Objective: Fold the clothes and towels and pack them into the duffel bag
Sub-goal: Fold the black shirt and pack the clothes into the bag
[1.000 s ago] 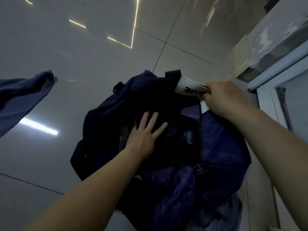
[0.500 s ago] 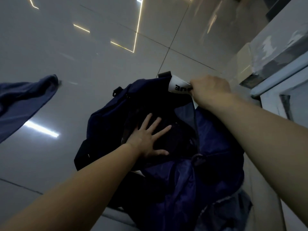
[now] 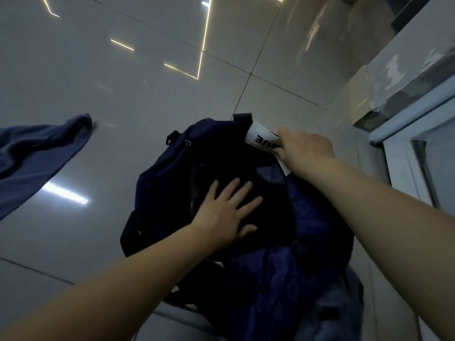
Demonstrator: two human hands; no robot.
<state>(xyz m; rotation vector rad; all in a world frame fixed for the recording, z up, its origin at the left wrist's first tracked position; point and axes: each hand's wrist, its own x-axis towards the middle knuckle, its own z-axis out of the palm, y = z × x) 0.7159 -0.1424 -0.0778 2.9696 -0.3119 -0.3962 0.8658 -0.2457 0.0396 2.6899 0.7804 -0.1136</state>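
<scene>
A navy duffel bag (image 3: 162, 193) lies open on the glossy tiled floor in the middle of the view. My left hand (image 3: 226, 210) presses flat, fingers spread, on dark cloth (image 3: 273, 217) inside the bag's opening. My right hand (image 3: 305, 148) grips the bag's far rim at a white strap (image 3: 258, 137) printed with black letters. A blue garment (image 3: 37, 156) lies crumpled on the floor at the left, apart from the bag. What lies deeper in the bag is too dark to make out.
A white cabinet or appliance (image 3: 418, 148) with a glass-fronted door stands along the right edge, close to the bag. Grey-blue fabric (image 3: 342, 303) shows under the bag's near right end. Light strips reflect on the floor tiles (image 3: 147, 94).
My left hand has shifted slightly across the cloth inside the bag, still pressing flat. My right hand keeps its grip on the white strap, and the bag's rim moved a little with it.
</scene>
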